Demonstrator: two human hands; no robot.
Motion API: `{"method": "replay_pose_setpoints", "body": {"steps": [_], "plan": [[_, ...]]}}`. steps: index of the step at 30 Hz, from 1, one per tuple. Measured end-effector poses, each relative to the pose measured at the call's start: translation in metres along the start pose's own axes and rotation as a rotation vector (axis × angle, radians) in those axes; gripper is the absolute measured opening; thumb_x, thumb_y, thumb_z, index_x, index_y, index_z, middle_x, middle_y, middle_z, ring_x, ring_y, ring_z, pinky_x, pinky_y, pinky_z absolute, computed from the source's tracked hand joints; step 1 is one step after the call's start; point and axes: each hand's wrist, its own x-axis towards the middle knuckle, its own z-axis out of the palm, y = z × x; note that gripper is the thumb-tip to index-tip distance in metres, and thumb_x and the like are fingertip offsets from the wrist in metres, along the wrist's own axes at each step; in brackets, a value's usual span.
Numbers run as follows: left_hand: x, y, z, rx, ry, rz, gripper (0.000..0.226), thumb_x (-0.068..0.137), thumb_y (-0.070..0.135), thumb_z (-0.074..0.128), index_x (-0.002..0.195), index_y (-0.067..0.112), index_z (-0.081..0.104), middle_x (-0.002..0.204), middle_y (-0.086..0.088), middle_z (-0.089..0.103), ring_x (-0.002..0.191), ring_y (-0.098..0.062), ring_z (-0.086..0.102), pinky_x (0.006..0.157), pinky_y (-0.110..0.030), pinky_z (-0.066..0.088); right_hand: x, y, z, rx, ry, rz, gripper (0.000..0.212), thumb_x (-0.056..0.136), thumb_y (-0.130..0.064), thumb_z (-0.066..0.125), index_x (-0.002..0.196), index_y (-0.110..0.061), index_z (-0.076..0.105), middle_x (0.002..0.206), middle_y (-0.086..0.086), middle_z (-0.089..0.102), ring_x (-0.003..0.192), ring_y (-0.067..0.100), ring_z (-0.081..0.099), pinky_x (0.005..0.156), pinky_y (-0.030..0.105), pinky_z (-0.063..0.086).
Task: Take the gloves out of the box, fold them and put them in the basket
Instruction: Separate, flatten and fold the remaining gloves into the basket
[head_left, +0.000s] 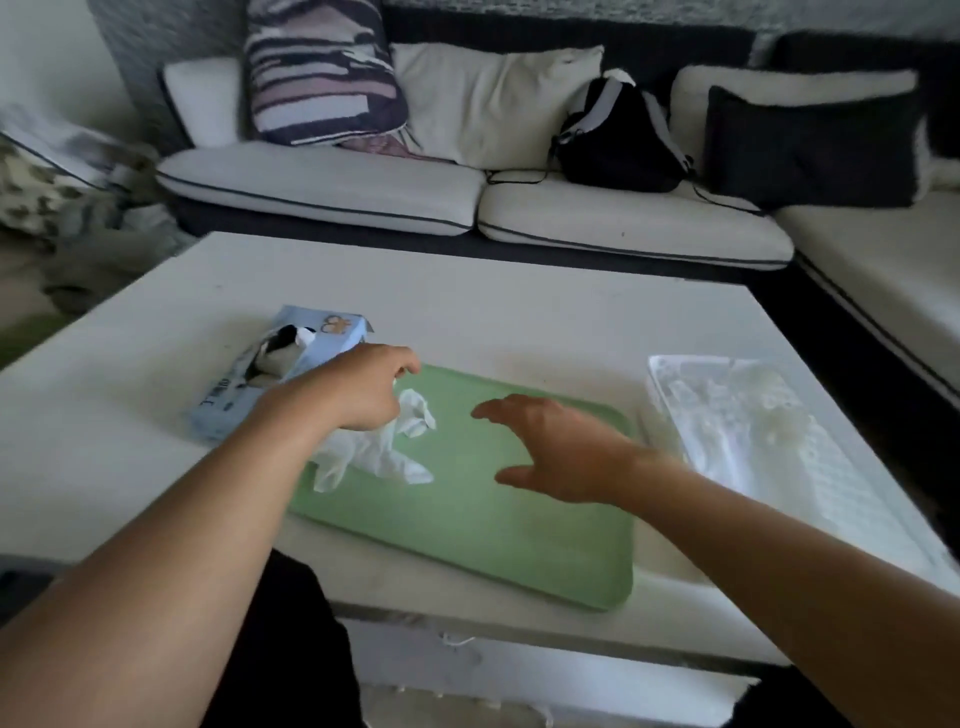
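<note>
On the white worktop in front of a light sofa, a green mat lies flat, and a thin, translucent white glove sits crumpled on its left part, its finger ends trailing toward the mat's near-left edge. The left hand hangs over the glove's upper end with the fingers curled downward; the hand appears to grip the glove, though the exact point of contact is hidden beneath the palm. The right hand hovers above the middle of the mat, palm down, its fingers spread and loosely extended toward the glove, holding nothing and apart from the glove. Just beyond the left hand, touching the mat's far-left corner area, stands the pale blue box, lying at a slant with a dark opening in its top from which a bit of white material pokes out. To the right of the mat, just beside its right edge, is the white basket, a shallow pale container with soft, whitish, crumpled contents that are too blurred to make out individually. On the sofa behind the worktop rest a striped cushion, a plain white cushion, a black backpack with light straps, and a dark cushion further right. The person's dark trousers show at the lower edge between the two forearms.
</note>
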Motion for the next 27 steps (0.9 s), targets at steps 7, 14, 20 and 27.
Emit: {"method": "replay_pose_setpoints", "body": {"steps": [7,14,20,27], "plan": [[-0.015,-0.057,-0.005,0.196,-0.268,-0.096,0.076,0.088,0.026,0.073,0.153,0.032,0.034,0.142,0.003,0.053,0.115,-0.023,0.060,0.098,-0.039,0.052,0.073,-0.042,0.069,0.129,0.110,-0.004,0.096,0.082,-0.050,0.076,0.157,-0.025,0.019,0.158,0.005,0.028,0.136,0.032,0.038,0.111,0.041,0.038],[-0.006,-0.091,0.001,0.069,-0.322,-0.081,0.072,0.078,0.039,0.086,0.137,0.026,0.046,0.124,0.004,0.064,0.114,-0.021,0.062,0.102,-0.042,0.050,0.137,-0.061,0.089,-0.064,-0.056,0.040,0.077,0.085,-0.063,0.065,0.150,-0.036,0.035,0.158,-0.003,0.030,0.142,0.028,0.031,0.109,0.050,0.035],[0.005,-0.060,0.017,0.186,-0.399,0.015,0.081,0.088,0.040,0.077,0.155,0.028,0.034,0.141,-0.001,0.054,0.121,-0.025,0.058,0.094,-0.033,0.050,0.137,-0.040,0.084,-0.023,0.034,-0.002,0.034,0.090,-0.033,0.068,0.124,-0.030,0.066,0.123,-0.002,0.062,0.112,0.027,0.060,0.089,0.035,0.048],[0.020,-0.031,0.045,0.279,-0.386,0.025,0.087,0.087,0.047,0.075,0.157,0.033,0.025,0.144,-0.005,0.049,0.116,-0.031,0.060,0.090,-0.040,0.052,0.101,0.003,0.070,0.025,-0.036,-0.005,0.020,0.087,-0.029,0.073,0.107,-0.029,0.075,0.118,-0.006,0.071,0.106,0.023,0.066,0.090,0.039,0.053]]}}
